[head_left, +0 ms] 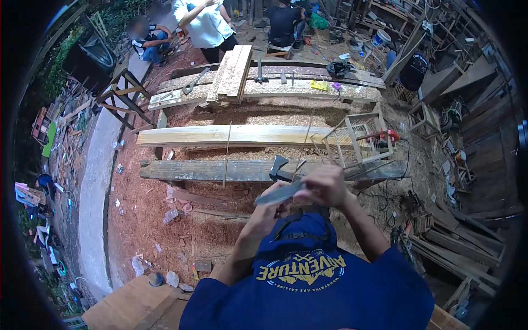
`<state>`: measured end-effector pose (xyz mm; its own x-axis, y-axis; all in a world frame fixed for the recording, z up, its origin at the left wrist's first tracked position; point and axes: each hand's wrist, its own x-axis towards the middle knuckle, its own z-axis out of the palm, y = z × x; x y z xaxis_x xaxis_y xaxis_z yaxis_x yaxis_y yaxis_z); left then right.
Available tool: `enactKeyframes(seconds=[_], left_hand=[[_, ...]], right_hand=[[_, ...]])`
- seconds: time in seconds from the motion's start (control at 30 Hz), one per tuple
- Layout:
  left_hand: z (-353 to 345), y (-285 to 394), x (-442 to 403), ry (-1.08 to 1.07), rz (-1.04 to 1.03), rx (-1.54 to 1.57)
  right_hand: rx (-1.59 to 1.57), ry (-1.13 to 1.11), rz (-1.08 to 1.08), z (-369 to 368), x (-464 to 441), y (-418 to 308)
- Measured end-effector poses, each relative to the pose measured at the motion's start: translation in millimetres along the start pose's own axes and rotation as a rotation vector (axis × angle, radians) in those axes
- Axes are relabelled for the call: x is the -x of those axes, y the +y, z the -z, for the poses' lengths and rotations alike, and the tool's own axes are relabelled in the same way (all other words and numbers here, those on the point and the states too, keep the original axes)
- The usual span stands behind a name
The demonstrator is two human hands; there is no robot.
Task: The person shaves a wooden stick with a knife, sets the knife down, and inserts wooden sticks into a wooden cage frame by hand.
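Observation:
In front of my chest, my right hand [325, 187] is closed on one end of a flat grey knife-like blade [278, 194]. The blade points to the left and lies across my left hand [267, 212], whose fingers are curled beneath it. What those fingers grip is mostly hidden. Just beyond my hands, a hatchet [279, 168] with a dark head rests on the weathered beam [192, 170]. A thin stick [298, 167] rises close to my fingers.
A pale plank [187, 136] runs behind the beam. To its right stands a slatted wooden frame [357, 143] beside a red power tool [388, 135]. Stacked boards [234, 74] and a hammer [260, 71] lie on the far bench. Wood shavings cover the ground; several people are beyond.

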<state>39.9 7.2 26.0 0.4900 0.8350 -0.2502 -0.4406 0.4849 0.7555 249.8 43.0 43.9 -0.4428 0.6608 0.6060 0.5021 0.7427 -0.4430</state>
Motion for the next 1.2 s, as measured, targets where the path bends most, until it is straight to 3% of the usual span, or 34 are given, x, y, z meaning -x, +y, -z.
enactKeyframes(seconds=[0.03, 0.17, 0.3, 0.4, 0.43, 0.47, 0.53, 0.6, 0.67, 0.77, 0.87, 0.9, 1.0, 1.13, 1.2], left_hand=[[-0.5, 0.5, -0.4, -0.037, -0.021, -0.037], [3.8, -1.5, -1.9, -0.038, 0.035, 0.029], [-5.9, -9.7, -1.1, -0.012, -0.04, -0.048], [-12.2, 1.0, 2.4, 0.056, -0.039, -0.101], [-8.7, 2.0, 3.9, 0.041, -0.036, -0.086], [-6.3, 2.2, 3.4, 0.025, -0.037, -0.072], [-5.4, -5.0, 0.0, 0.011, -0.028, -0.055], [-9.8, -10.3, -1.3, -0.006, -0.024, -0.038], [-10.6, -9.2, -1.5, -0.053, -0.05, 0.037], [-4.4, -3.1, 0.4, -0.011, 0.004, 0.076], [-7.4, -9.2, 1.5, 0.056, 0.081, -0.006], [-17.3, -8.6, 2.7, 0.056, 0.023, -0.033], [-23.1, 0.8, -0.7, 0.078, -0.056, -0.112], [-12.5, -0.4, -9.8, 0.087, -0.066, 0.044], [-12.0, 5.0, -4.7, 0.053, -0.014, -0.011]], right_hand=[[0.055, -0.069, 0.036, 1.6, -1.1, -3.8], [0.137, 0.118, -0.375, 9.0, 17.1, 44.6], [-0.035, -0.026, 0.021, 6.3, 1.9, -0.3], [-0.031, 0.041, -0.184, 10.9, 8.2, 25.3], [0.021, 0.109, -0.387, 9.5, 14.1, 39.8], [0.161, 0.118, -0.33, 15.7, 20.6, 49.5], [0.012, 0.152, -0.17, 11.2, 15.4, 28.6], [-0.004, -0.056, 0.05, 5.9, 10.8, 5.6], [-0.076, 0.021, 0.028, 0.3, 11.5, 14.8], [0.027, 0.181, -0.361, 4.9, 22.5, 49.3], [-0.026, 0.054, -0.098, 14.8, 7.1, 12.5], [-0.04, -0.076, 0.0, 9.3, 10.4, 7.4], [-0.076, 0.018, 0.039, 2.8, 8.4, 23.1], [0.013, 0.075, -0.071, -5.3, 11.3, 21.0], [0.044, 0.078, -0.007, -6.4, 11.9, 20.7]])
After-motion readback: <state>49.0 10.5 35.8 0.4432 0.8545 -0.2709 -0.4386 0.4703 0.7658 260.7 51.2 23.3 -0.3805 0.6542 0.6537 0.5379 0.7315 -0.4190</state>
